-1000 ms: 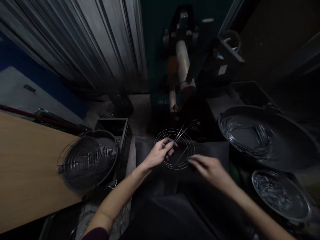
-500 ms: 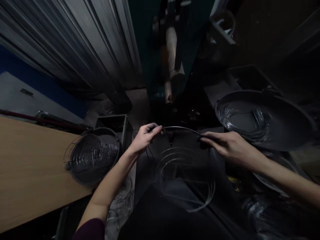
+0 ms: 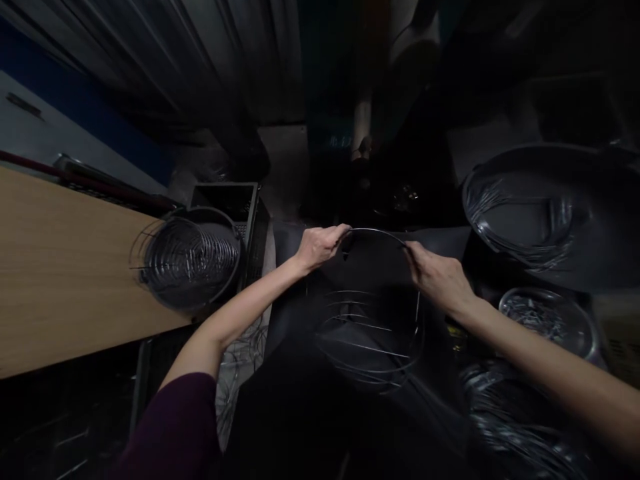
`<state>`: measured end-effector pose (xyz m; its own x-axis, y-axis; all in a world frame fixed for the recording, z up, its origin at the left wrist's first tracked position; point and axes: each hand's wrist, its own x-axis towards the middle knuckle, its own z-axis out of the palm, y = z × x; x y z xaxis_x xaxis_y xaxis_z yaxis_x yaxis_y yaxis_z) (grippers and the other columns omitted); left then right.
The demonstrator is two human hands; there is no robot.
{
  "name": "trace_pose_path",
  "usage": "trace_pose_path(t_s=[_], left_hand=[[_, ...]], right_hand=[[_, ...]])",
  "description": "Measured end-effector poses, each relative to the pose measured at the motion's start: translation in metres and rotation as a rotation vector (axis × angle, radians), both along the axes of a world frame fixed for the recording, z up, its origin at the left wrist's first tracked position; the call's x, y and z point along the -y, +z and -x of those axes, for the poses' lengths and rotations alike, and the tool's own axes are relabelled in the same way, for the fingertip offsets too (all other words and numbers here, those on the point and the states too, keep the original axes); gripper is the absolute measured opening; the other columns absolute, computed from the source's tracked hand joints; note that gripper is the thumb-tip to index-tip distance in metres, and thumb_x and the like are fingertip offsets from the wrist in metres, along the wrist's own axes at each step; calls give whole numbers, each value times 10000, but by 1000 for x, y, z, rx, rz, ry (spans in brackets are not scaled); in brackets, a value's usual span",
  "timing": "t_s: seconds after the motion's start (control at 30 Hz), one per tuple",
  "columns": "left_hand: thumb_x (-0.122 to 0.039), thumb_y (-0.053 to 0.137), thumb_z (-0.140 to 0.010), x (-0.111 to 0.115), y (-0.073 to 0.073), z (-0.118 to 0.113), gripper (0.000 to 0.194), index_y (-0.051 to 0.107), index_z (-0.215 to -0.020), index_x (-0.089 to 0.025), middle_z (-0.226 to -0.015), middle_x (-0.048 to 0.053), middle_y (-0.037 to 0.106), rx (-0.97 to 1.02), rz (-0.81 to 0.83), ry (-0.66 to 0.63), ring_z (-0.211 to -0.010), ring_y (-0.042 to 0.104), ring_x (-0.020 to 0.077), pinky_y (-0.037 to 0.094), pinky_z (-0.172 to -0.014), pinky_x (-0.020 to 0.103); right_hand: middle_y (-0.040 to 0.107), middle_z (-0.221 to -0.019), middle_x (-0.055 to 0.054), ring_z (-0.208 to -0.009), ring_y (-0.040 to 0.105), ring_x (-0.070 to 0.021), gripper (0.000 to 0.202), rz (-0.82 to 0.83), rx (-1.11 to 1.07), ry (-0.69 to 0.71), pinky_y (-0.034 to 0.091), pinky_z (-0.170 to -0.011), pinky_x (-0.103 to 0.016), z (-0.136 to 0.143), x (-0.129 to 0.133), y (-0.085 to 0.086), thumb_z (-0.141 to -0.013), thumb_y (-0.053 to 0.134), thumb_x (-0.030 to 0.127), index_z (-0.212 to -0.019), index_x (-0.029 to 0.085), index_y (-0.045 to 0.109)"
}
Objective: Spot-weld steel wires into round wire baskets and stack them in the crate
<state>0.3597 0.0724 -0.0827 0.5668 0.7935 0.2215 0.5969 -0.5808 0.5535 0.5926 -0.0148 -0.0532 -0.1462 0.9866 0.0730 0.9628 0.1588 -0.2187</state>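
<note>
A thin metal wire point(image 3: 375, 231) arches between my two hands over my lap. My left hand point(image 3: 323, 247) pinches its left end, with thumb and fingers pressed together. At the wire's right end, my right hand point(image 3: 440, 277) closes its fingers on it, the fingertips partly hidden behind the hand. Below them, a round wire frame point(image 3: 370, 347) of several rings and crossing wires lies over the dark cloth on my lap, blurred in places. Whether the held wire joins this frame, I cannot tell.
To the left, a round tub point(image 3: 193, 293) full of wire rings stands by a wooden board point(image 3: 75, 273). A dark crate point(image 3: 225, 193) sits behind it. On the right are a large basin point(image 3: 600, 220) with wire hoops, a bowl point(image 3: 593, 333) of small metal parts and bundled wires point(image 3: 520, 413).
Both hands have come closer together, and the wire between them bows more steeply. The view has shifted, so the machine ahead sits higher and the bowl on the right shows more.
</note>
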Motion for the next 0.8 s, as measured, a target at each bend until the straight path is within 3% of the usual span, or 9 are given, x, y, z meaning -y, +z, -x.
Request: trace_pose_path(t_s=[0.17,0.27,0.4,0.47,0.67,0.8], left_hand=[[-308,403,-927,-10,-19,-2,331,627,-1132,-174,-874,73,706,-53,-52,3,-727,648,153,450,-635,233],[-276,404,-927,-16,-27,-1,336,606,-1174,-169,-903,71,704,-63,-87,-22,-758,656,148,466,-649,224],[-305,357,-957,-20,-35,-7,356,612,-1162,-163,-910,75,703,-71,-121,-32,-773,664,139,473,-656,211],[-323,352,-961,-22,-35,-11,359,617,-1149,-169,-916,70,704,-81,-122,-44,-788,665,134,474,-668,204],[-280,384,-946,-26,-32,-9,335,587,-1198,-193,-978,57,701,-164,-29,0,-848,663,139,481,-709,209],[-273,404,-937,-28,-35,-5,348,550,-1245,-201,-1054,53,688,-167,42,4,-928,651,141,476,-759,209]], right_hand=[[672,-749,-108,-530,557,-189,325,43,52,-14,198,-459,-275,-5,-12,-10,-926,333,309,-1006,152,607],[659,-724,-87,-562,570,-201,349,83,10,-19,252,-491,-271,-5,-18,-12,-933,333,345,-1105,165,576],[611,-637,-71,-568,580,-216,358,197,-102,-140,346,-557,-281,-4,-18,-20,-938,280,310,-1072,131,558],[620,-670,-80,-593,593,-217,355,234,-106,-138,364,-577,-281,-6,-20,-20,-938,265,293,-1068,126,550],[676,-786,-69,-666,624,-230,355,312,150,-4,344,-541,-276,-6,-46,-2,-951,298,373,-1108,203,567],[676,-999,-76,-797,645,-222,400,301,156,69,408,-609,-283,6,-61,-2,-952,293,256,-1312,219,465]])
